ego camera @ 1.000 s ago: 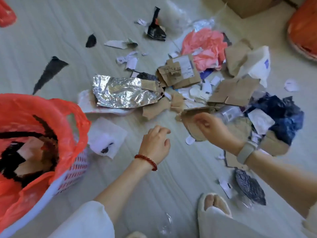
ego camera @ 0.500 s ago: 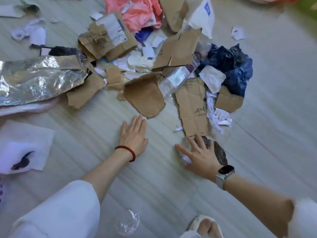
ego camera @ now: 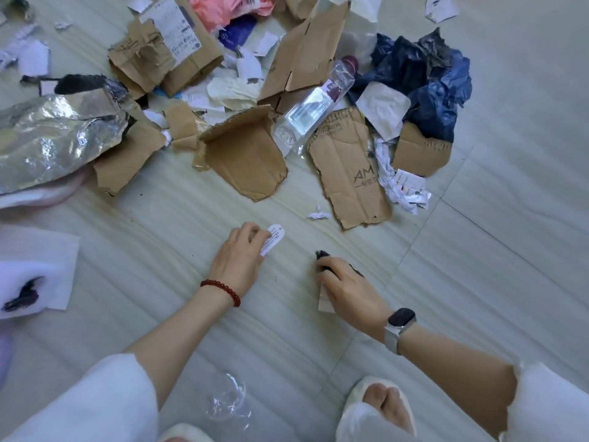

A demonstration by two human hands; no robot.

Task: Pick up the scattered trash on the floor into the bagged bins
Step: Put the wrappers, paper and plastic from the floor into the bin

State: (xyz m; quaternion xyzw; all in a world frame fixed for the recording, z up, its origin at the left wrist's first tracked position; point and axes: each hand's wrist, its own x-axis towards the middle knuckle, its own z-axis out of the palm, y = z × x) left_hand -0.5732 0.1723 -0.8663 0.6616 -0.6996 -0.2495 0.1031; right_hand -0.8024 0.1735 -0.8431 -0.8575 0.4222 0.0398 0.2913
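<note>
My left hand (ego camera: 237,261) is low over the floor, fingers curled round a small white printed paper label (ego camera: 272,239). My right hand (ego camera: 345,290) grips a crumpled black scrap (ego camera: 322,255), with a white paper piece (ego camera: 325,303) showing beneath the palm. Beyond both hands lies the trash pile: torn cardboard pieces (ego camera: 247,161), a printed cardboard strip (ego camera: 349,169), a clear plastic package (ego camera: 314,110), a dark blue bag (ego camera: 424,81), silver foil (ego camera: 54,135) and pink plastic (ego camera: 229,8). No bin is in view.
A white tissue with a dark smear (ego camera: 32,272) lies at the left. Clear plastic film (ego camera: 228,401) sits near my slippered foot (ego camera: 379,406). Small white paper scraps (ego camera: 318,215) lie near the cardboard. Bare pale floor stretches to the right.
Both hands lay flat on the floor half a second ago; now the left has curled round the white label and the right round the black scrap. The red-bagged bin has left view.
</note>
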